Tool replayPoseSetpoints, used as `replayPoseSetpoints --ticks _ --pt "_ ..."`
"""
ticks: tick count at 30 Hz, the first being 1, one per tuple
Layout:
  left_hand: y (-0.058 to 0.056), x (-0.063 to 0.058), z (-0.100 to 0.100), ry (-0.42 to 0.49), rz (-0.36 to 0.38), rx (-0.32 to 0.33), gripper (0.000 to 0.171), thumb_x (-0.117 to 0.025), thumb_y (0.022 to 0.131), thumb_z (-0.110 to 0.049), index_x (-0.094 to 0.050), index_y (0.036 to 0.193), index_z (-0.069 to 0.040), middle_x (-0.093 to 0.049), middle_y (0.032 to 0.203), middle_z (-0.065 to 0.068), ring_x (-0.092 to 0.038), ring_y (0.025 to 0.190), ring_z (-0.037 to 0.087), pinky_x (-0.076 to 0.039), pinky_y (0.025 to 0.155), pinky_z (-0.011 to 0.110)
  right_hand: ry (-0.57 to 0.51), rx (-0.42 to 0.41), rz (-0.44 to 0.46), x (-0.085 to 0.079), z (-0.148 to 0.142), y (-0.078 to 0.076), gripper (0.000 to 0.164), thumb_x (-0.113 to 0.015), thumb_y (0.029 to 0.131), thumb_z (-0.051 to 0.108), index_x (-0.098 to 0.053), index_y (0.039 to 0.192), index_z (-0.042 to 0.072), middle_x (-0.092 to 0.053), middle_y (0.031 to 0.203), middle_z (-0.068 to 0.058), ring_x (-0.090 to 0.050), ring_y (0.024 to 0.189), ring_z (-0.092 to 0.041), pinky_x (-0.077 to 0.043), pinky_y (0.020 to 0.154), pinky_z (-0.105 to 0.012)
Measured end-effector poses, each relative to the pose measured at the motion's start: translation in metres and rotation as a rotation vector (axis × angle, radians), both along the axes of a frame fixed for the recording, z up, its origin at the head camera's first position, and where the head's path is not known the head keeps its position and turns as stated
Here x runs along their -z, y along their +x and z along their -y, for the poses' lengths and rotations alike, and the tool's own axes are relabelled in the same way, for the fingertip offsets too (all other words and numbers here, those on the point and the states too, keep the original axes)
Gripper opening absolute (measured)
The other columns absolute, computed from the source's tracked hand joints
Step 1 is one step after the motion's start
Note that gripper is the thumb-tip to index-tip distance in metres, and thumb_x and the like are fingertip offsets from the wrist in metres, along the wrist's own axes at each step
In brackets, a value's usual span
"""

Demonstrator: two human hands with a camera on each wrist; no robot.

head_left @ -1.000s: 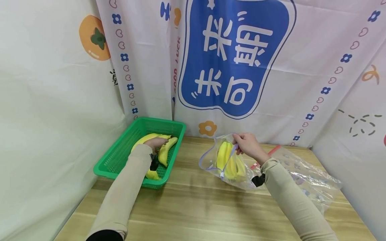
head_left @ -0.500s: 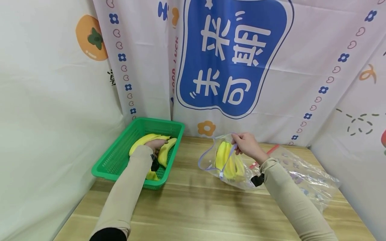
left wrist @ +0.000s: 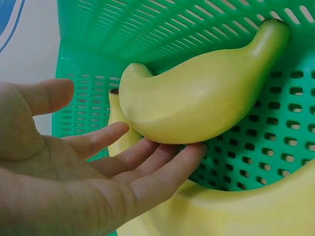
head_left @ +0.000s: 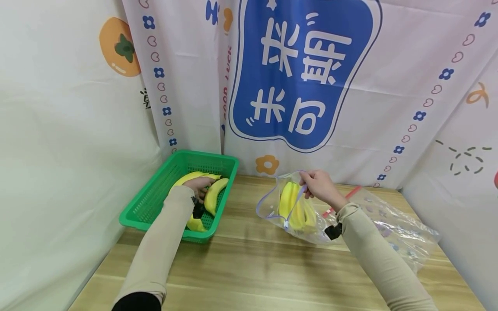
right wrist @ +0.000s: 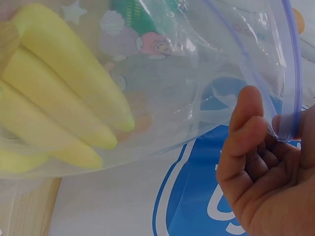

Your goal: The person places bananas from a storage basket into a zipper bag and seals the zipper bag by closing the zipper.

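Note:
Inside the green basket, my left hand reaches with thumb apart and fingers extended. Its fingertips touch the underside of a banana that leans along the basket wall. More bananas lie below and behind that hand. On the right, my right hand pinches the purple zip edge of a clear zip bag, whose mouth gapes toward the left. A bunch of bananas sits within the bag.
A second clear bag with a red zip strip lies flat on the wooden table, under and behind my right forearm. A printed cloth hangs at the back, close behind basket and bag.
My left hand has opened its fingers slightly and drawn a little left of the banana at the basket's right side. My right hand and the bag stay put.

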State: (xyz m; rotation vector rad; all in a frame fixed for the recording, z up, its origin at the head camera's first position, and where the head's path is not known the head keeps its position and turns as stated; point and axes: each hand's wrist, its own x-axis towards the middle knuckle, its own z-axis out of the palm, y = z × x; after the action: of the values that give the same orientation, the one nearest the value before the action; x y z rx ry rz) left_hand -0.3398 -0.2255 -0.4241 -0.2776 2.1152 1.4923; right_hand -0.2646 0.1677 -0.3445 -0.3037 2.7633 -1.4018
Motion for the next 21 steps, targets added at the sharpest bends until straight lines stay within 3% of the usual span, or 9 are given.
replayPoseSetpoints --ticks 8,14,21 --pt "-0.0011 0.0001 0.0039 0.035 0.006 0.015 0.060 -0.038 0.102 -0.032 -0.020 0.147 0.002 -0.019 0.145 0.034 -0.027 0.131 0.048 -0.038 0.097 0.059 -0.001 -0.011 -0.003 -0.0008 0.0000 0.0008 0.041 -0.045 0.100 0.029 -0.064 0.081 -0.002 -0.057 0.059 -0.006 -0.059 0.049 -0.021 -0.049 0.047 -0.029" --pt "0.0009 0.0017 0.0032 0.067 0.031 0.017 0.060 -0.034 0.103 -0.031 -0.015 0.148 0.005 -0.017 0.146 0.034 -0.027 0.131 0.049 -0.032 0.101 0.059 0.011 -0.018 -0.014 -0.0018 -0.0021 0.0024 0.041 -0.044 0.101 0.028 -0.064 0.080 -0.002 -0.057 0.058 -0.007 -0.060 0.053 -0.029 -0.050 0.048 -0.031" --pt "-0.0002 0.0071 0.0021 -0.048 -0.030 0.028 0.060 -0.043 0.100 -0.029 -0.022 0.147 0.002 -0.031 0.141 0.031 -0.041 0.124 0.040 -0.043 0.094 0.054 0.024 -0.025 -0.013 -0.0026 -0.0027 0.0026 0.043 -0.044 0.101 0.028 -0.064 0.083 -0.005 -0.057 0.059 -0.007 -0.059 0.050 -0.021 -0.050 0.048 -0.031"
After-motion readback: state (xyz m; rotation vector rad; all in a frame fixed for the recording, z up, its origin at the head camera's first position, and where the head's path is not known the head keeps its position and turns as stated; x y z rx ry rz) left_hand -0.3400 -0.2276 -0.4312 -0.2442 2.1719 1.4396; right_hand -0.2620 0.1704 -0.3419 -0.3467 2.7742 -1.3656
